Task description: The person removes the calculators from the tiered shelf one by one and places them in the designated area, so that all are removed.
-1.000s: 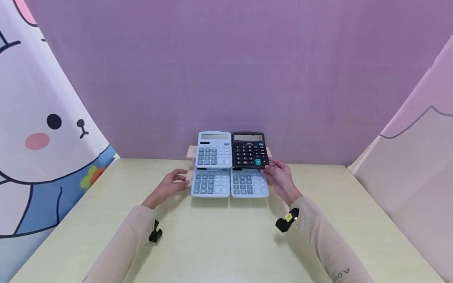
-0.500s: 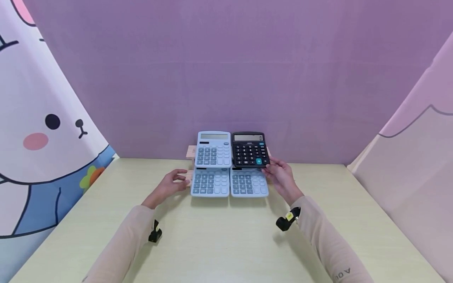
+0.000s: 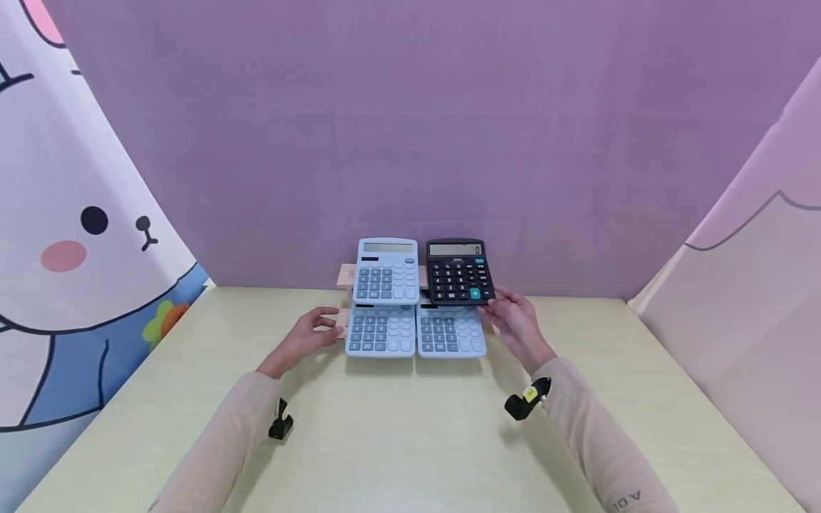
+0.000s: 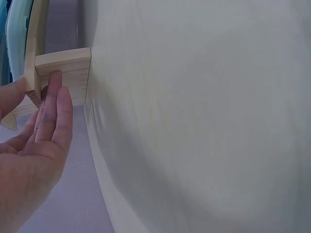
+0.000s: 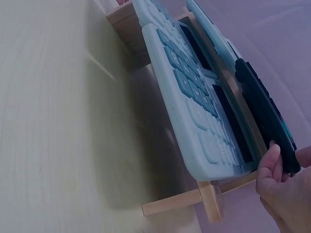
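My right hand (image 3: 515, 324) pinches the lower right corner of a black calculator (image 3: 459, 274), thumb on one face and fingers behind, as the right wrist view shows. The black calculator stands at the upper right of a stepped wooden rack (image 4: 63, 63), its display facing me. With thumb and fingers, my left hand (image 3: 308, 335) grips the left end of the rack's lower shelf. A light blue calculator (image 3: 387, 274) leans on the upper tier at the left. Two more, a lower left calculator (image 3: 381, 335) and a lower right calculator (image 5: 194, 107), sit side by side below.
The rack stands near the back of a pale wooden table (image 3: 410, 434), just before a purple backdrop (image 3: 410, 142). A cartoon-printed cloth (image 3: 83, 185) hangs at the left, and a pink and cream cloth (image 3: 757, 299) at the right.
My right hand has shifted slightly right with the black calculator, so a gap now shows between it and the upper light blue one. The left hand has stayed in place.
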`<state>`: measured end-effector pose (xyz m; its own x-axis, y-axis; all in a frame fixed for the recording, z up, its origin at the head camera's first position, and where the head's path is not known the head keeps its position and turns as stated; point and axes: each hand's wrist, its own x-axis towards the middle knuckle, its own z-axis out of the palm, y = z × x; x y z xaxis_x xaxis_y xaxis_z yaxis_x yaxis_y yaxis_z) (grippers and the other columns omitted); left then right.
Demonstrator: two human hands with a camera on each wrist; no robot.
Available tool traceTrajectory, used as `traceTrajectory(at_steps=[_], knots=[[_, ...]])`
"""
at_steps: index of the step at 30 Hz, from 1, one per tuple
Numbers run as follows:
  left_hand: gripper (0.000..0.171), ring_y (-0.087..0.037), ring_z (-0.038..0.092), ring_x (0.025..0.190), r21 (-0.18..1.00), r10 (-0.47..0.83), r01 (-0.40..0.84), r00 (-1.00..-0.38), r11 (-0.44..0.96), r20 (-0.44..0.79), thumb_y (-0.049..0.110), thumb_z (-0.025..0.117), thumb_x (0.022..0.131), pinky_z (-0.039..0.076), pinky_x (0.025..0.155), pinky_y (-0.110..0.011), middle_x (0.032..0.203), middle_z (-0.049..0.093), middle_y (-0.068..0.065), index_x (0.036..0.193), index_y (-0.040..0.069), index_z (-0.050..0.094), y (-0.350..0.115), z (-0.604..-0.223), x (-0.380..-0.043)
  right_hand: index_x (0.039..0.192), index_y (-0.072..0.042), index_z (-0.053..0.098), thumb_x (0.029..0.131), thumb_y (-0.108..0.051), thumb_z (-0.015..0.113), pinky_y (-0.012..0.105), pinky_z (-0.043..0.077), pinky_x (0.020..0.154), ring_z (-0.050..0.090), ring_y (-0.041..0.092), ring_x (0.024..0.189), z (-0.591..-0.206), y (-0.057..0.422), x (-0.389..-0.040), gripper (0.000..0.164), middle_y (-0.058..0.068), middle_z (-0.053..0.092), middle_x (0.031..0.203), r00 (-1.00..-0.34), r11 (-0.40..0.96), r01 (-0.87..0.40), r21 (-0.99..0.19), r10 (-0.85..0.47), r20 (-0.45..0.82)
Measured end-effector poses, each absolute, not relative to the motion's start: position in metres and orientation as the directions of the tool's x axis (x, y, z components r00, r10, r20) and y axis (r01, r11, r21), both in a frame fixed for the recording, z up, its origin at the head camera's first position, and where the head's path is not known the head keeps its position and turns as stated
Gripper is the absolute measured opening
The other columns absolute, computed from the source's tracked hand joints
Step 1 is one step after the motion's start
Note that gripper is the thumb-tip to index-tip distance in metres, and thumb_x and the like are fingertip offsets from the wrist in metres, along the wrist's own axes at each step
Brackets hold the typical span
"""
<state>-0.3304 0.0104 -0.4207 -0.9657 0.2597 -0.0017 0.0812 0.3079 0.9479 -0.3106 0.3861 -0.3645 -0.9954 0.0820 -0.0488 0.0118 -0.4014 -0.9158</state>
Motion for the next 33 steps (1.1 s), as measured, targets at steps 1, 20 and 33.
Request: traceTrajectory(at_steps=[1,20,33], knots=[[0.054,-0.037,0.059,0.099,0.949,0.258,0.080,-0.966,0.305,-0.002,0.008,0.055,0.089,0.054,0.088,-0.040,0.118,0.047,-0.028,0.136,-0.004,0.031,0.010,-0.421,-0.330,0.132,0.004,0.035,0.085,0.015,0.039,0.025,0.055,0.082,0.061,0.012,0.078,-0.364,0.387,-0.310,0.049,0.002,0.061,0.097,-0.995,-0.404,0.012,-0.914,0.083,-0.050],[0.053,-0.032,0.060,0.096,0.950,0.257,0.091,-0.966,0.298,0.012,0.005,0.055,0.089,0.054,0.087,-0.039,0.118,0.047,-0.030,0.135,-0.006,0.031,0.010,-0.421,-0.330,0.129,0.001,0.036,0.087,0.014,0.036,0.023,0.055,0.078,0.061,0.010,0.078,-0.363,0.416,-0.302,0.044,0.000,0.060,0.097,-0.996,-0.398,-0.001,-0.917,0.087,-0.037],[0.052,-0.028,0.061,0.094,0.947,0.245,0.091,-0.969,0.308,0.014,0.005,0.056,0.089,0.056,0.085,-0.035,0.117,0.048,-0.029,0.135,-0.005,0.033,0.010,-0.421,-0.330,0.128,0.003,0.034,0.089,0.014,0.035,0.024,0.055,0.078,0.061,0.012,0.077,-0.363,0.440,-0.296,0.041,0.001,0.063,0.093,-0.998,-0.443,-0.023,-0.896,0.058,-0.003]])
